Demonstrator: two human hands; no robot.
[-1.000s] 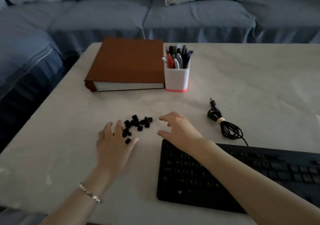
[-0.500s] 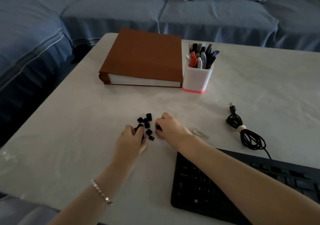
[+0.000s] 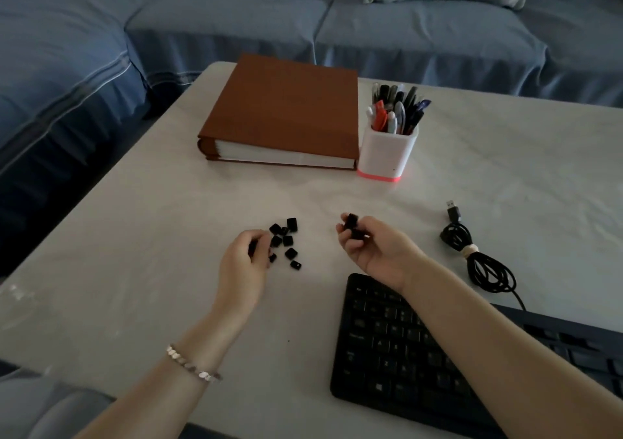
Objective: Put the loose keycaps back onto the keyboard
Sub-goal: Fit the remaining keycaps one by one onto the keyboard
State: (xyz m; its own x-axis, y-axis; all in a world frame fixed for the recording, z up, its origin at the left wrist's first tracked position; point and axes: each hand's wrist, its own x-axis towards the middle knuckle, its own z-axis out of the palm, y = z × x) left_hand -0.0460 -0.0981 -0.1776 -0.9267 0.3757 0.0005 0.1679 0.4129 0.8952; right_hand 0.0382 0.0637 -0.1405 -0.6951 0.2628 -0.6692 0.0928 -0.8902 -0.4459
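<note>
Several loose black keycaps [image 3: 286, 241] lie in a small heap on the pale table [image 3: 135, 253]. My left hand [image 3: 243, 268] rests at the heap's left edge, fingers curled around a dark keycap. My right hand [image 3: 374, 244] is raised to the right of the heap, palm turned up, and grips black keycaps [image 3: 351, 222] in its curled fingers. The black keyboard [image 3: 421, 361] lies at the lower right, partly under my right forearm.
A brown binder [image 3: 286, 111] lies at the back of the table beside a white pen cup [image 3: 387, 148] full of pens. The keyboard's coiled black USB cable [image 3: 478, 256] sits to the right. A blue sofa [image 3: 236, 17] stands behind the table.
My right hand has lifted away from the heap to the right, turning palm up with keycaps in it. My left hand stays at the heap.
</note>
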